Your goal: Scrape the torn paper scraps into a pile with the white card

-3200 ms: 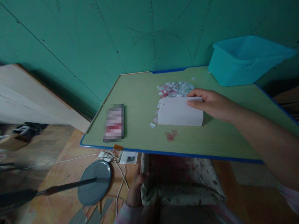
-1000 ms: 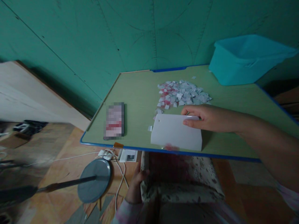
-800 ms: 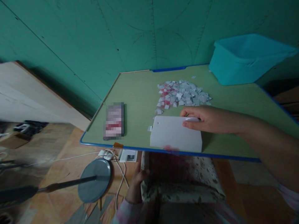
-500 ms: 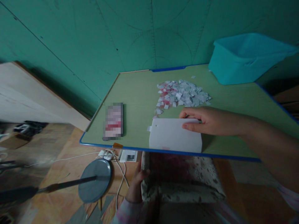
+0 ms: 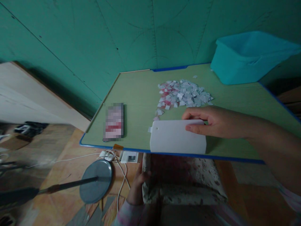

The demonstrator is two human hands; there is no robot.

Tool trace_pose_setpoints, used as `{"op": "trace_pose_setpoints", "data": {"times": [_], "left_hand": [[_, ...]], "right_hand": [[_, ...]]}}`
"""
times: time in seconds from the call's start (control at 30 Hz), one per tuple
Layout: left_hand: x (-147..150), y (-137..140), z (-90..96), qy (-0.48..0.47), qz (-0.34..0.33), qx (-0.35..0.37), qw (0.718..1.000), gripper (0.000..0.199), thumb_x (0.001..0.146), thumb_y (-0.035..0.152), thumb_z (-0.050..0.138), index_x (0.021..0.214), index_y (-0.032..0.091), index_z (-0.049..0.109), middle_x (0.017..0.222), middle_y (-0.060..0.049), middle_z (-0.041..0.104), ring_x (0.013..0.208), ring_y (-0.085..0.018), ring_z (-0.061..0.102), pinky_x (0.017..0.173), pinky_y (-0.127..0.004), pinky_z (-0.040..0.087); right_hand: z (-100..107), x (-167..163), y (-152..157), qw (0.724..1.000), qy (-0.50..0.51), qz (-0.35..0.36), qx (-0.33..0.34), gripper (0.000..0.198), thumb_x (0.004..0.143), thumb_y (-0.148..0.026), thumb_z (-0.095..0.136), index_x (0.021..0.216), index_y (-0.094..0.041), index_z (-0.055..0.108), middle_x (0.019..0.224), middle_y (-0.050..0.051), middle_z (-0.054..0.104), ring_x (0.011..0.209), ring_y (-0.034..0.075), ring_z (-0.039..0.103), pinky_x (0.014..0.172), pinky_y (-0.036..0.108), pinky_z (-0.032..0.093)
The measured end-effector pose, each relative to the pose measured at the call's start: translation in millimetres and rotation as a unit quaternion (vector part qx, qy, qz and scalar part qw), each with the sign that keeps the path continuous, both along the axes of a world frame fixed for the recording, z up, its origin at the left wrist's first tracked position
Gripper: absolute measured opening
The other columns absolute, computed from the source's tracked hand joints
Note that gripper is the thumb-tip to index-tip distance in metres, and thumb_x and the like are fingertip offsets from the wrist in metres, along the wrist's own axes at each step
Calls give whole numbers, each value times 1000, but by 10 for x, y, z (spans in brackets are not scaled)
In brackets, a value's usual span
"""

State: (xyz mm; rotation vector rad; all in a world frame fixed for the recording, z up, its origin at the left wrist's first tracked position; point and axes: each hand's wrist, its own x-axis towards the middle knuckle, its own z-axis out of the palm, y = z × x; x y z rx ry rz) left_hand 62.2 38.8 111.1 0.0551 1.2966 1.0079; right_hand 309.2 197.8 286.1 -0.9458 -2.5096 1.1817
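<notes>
Right hand [image 5: 211, 121] pinches the white scraper [image 5: 176, 138], now slid down to the table's blue edge [image 5: 138, 151], lower middle. The loose red bits there vanished; that sweep looks done. Left hand [image 5: 136, 190] grips spotted cloth [image 5: 208, 172].

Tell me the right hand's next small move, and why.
Probably lift the white sheet with the right hand and set it down behind the paper scraps: its lower edge sits at the near rim of the table, while the scraps lie beyond it.
</notes>
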Motion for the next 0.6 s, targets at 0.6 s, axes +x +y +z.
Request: {"op": "trace_pose_setpoints", "data": {"times": [0.6], "left_hand": [[-24,19,16,24,-20,20,999,36,26,10,70,57,26,62,48,4,59,74,-24,61,64,-29,49]], "right_hand": [[-60,-15,173,940,133,-284,130,32,79,-44,51,96,-18,57,82,3,60,64,12,51,53,24,37]]}}
